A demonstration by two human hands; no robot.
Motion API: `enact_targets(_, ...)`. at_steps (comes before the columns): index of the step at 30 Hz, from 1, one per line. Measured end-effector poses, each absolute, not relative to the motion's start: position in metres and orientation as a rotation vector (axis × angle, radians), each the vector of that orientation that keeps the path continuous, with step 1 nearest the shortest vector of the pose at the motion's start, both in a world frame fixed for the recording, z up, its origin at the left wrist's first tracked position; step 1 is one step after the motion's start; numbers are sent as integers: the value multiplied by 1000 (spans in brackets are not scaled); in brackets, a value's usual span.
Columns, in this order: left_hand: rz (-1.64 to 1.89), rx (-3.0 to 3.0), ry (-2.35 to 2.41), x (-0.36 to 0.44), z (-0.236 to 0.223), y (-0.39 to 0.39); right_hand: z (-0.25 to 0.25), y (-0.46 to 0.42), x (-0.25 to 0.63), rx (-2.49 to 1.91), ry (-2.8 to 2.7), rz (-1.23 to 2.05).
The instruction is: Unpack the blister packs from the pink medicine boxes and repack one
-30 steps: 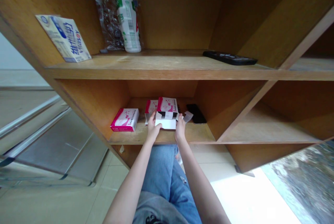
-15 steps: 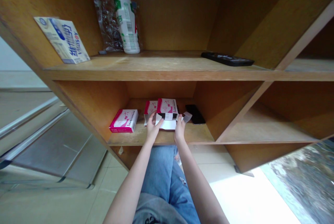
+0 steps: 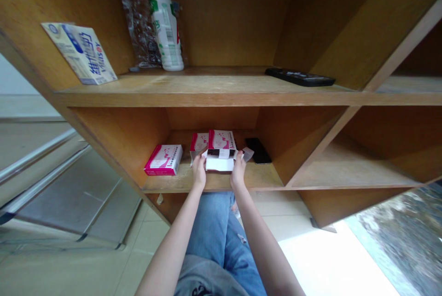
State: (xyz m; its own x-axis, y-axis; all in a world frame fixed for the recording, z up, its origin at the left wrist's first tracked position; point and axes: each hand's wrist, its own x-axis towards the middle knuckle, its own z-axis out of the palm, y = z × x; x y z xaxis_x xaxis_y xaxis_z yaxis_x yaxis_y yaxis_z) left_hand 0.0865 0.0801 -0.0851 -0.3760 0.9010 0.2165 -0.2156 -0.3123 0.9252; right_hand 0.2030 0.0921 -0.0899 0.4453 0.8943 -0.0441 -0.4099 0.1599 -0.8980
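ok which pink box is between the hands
The rightmost box, white flap out, between left hand and right hand. The leftmost box lies left of both; the middle box is partly behind the left hand.

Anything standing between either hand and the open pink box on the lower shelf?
Nothing visible does. The left hand is at the left side of the open box, the right hand at its right. Another pink box sits just beyond the left hand, and a translucent piece shows beside the right, neither in the way.
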Motion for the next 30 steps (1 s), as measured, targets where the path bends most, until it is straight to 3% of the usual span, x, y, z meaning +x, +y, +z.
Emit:
enact_targets(16, 1724, 625, 901, 83, -80, 81, -91, 91, 204, -1034, -615, 964)
enact_targets(23, 1513, 565, 817, 90, -53, 74, -86, 85, 208, -1060, -638, 894)
enact_targets(30, 1312, 660, 1066, 78, -25, 79, -81, 74, 211, -1133, -817, 772)
